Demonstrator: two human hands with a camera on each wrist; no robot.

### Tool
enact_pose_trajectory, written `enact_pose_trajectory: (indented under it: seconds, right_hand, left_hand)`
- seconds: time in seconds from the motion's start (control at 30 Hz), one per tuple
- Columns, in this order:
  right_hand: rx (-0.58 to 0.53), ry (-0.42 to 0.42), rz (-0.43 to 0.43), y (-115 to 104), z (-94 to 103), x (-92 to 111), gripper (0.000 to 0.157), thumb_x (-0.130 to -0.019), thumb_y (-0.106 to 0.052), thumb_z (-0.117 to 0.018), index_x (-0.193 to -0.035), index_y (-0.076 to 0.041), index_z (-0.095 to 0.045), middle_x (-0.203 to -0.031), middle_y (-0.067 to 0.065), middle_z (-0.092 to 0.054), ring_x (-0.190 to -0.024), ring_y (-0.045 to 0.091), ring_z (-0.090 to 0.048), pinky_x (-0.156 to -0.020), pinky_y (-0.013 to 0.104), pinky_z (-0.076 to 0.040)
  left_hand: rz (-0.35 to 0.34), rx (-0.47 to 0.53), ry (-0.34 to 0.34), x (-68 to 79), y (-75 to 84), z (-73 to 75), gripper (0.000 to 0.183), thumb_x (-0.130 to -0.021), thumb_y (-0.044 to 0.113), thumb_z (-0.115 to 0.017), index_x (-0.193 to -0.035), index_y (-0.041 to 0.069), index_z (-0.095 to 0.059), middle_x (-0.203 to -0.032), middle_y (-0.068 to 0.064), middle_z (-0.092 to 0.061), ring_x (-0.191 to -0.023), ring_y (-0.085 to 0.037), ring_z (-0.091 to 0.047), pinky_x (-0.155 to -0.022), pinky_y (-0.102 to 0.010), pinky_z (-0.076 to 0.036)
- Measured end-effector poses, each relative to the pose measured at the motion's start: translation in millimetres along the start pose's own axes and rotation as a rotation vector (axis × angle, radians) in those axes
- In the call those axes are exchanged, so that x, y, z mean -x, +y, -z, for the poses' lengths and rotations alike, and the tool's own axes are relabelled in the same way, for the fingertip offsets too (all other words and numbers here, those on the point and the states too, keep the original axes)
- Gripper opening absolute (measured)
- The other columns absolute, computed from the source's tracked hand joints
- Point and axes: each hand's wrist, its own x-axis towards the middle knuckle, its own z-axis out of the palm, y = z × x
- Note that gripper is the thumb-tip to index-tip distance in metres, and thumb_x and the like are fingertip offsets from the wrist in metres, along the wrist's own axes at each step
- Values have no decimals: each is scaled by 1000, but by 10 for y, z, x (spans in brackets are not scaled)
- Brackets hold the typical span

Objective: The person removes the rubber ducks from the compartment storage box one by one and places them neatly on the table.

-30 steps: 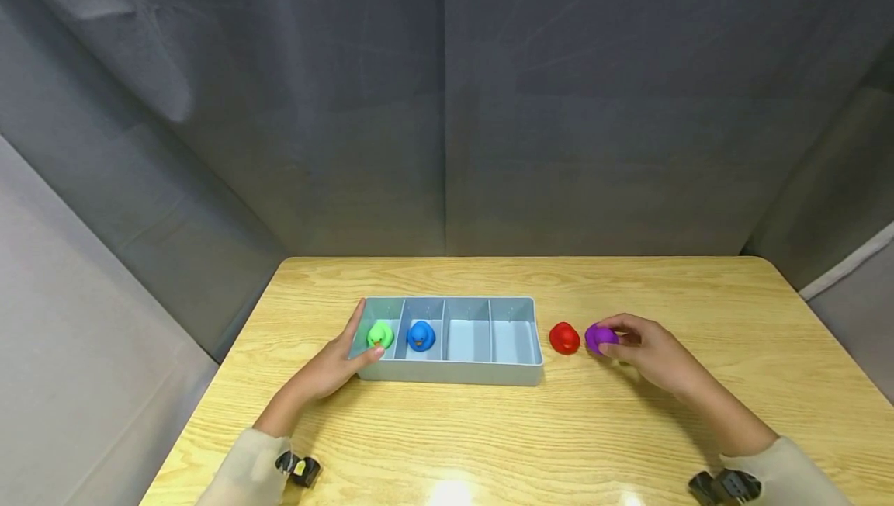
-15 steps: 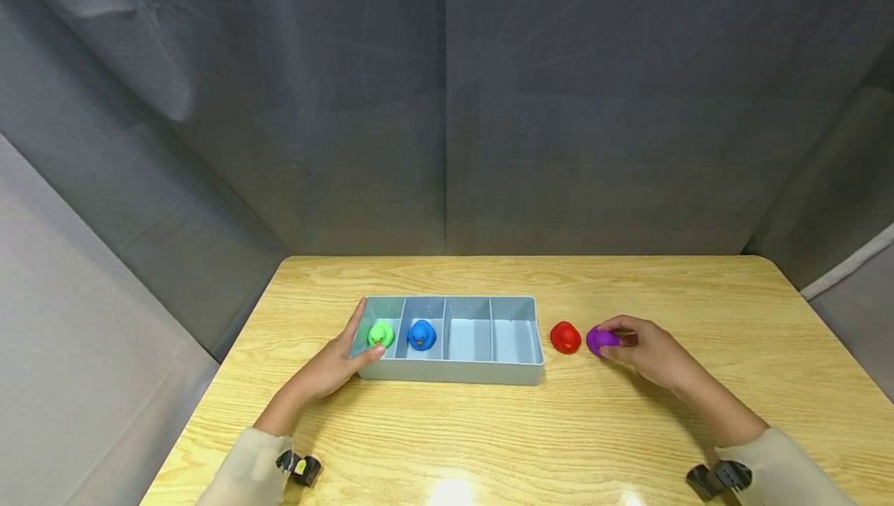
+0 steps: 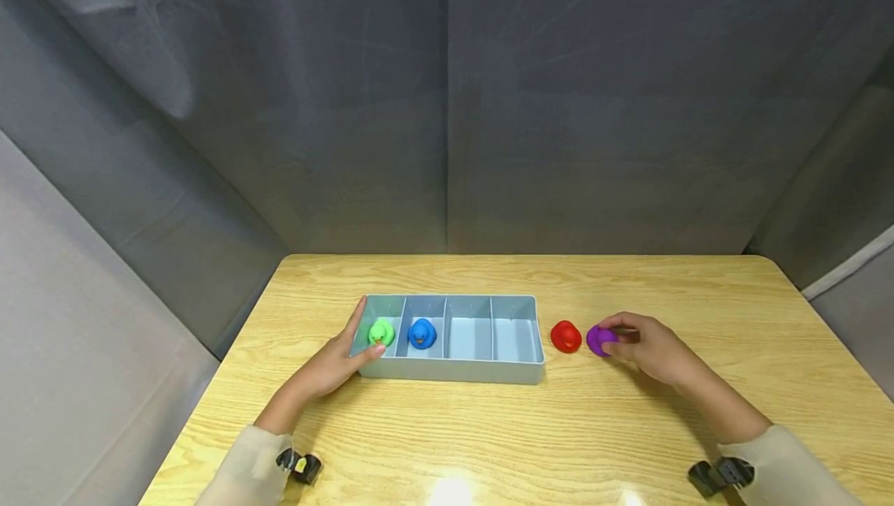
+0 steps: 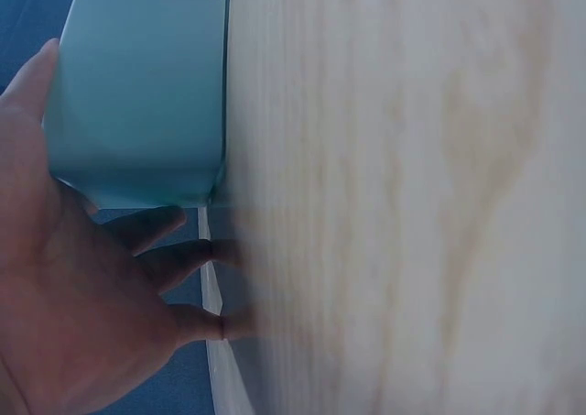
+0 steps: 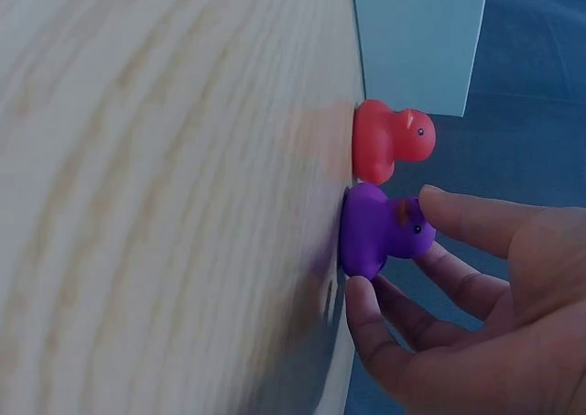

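A light blue tray [image 3: 447, 370] with a row of compartments lies on the table. My left hand [image 3: 334, 365] rests on its left end, thumb over the front rim and fingers spread along the side. In the left wrist view the lower fingers stand apart, beside the tray's end. A green rubber duck [image 3: 380, 331] sits in the leftmost compartment, a blue rubber duck [image 3: 422, 333] in the one beside it. To the tray's right, my right hand [image 3: 646, 347] pinches a purple rubber duck [image 5: 366, 227], which sits upright at table level. A red rubber duck [image 5: 380, 140] stands between it and the tray.
The wooden table [image 3: 447, 432] has rounded far corners. Dark grey cloth [image 3: 594, 102] hangs behind it, with a pale panel [image 3: 77, 351] on the left. Black wrist cameras [image 3: 719, 476] are strapped near both sleeves.
Both hands stay in nearly the same places; the right fingers shift only slightly on the purple duck. The tray and the other ducks stay put.
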Motion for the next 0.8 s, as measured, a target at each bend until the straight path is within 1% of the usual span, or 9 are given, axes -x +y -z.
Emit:
enact_pose_trajectory:
  seconds: [0.1,0.27,0.37,0.53,0.67,0.8]
  right_hand:
    - [-29,-7,-14,-35,1,-1,37,-99,-5,-67,-130,11,-57,-122,27,-65,-105,32,-69,-75,31,-58]
    - [15,6,-33,-90,16,-2,41,-100,-10,-67,-134,9,-56,-123,26,-66,-103,30,-68,-67,31,-53]
    - [42,18,-21,-126,13,-8,42,-100,-11,-67,-135,9,-56,-122,25,-67,-105,31,-67,-70,33,-55]
    - [91,45,10,-246,-32,-7,40,-99,-9,-68,-134,8,-58,-121,23,-67,-112,38,-65,-81,38,-59]
    - [141,66,21,-346,-71,-21,37,-99,-13,-70,-132,2,-62,-126,24,-66,-116,44,-62,-83,40,-58]
    - [170,79,28,-413,-94,-40,36,-99,-17,-71,-131,-2,-64,-131,25,-64,-119,46,-60,-82,41,-57]
  left_hand:
    - [-4,-3,0,-4,5,0,93,-103,53,-57,-163,42,13,-174,-10,-1,-154,-47,-17,-118,-71,-20]
    - [-12,-3,1,-9,1,-1,93,-103,54,-57,-163,42,13,-174,-9,-1,-154,-46,-17,-118,-71,-20]
    - [-16,-4,3,-12,-2,1,93,-103,54,-57,-163,41,13,-174,-9,-1,-154,-46,-17,-118,-71,-21]
    - [-7,-7,5,-8,-10,1,93,-103,54,-57,-163,43,13,-174,-9,-1,-154,-46,-17,-118,-71,-20]
    - [-5,-6,4,-5,-14,0,94,-102,55,-58,-163,43,13,-174,-9,-2,-155,-45,-17,-119,-70,-20]
    - [-8,-6,4,-3,-14,0,95,-102,55,-58,-163,43,13,-174,-8,-1,-155,-45,-17,-119,-70,-19]
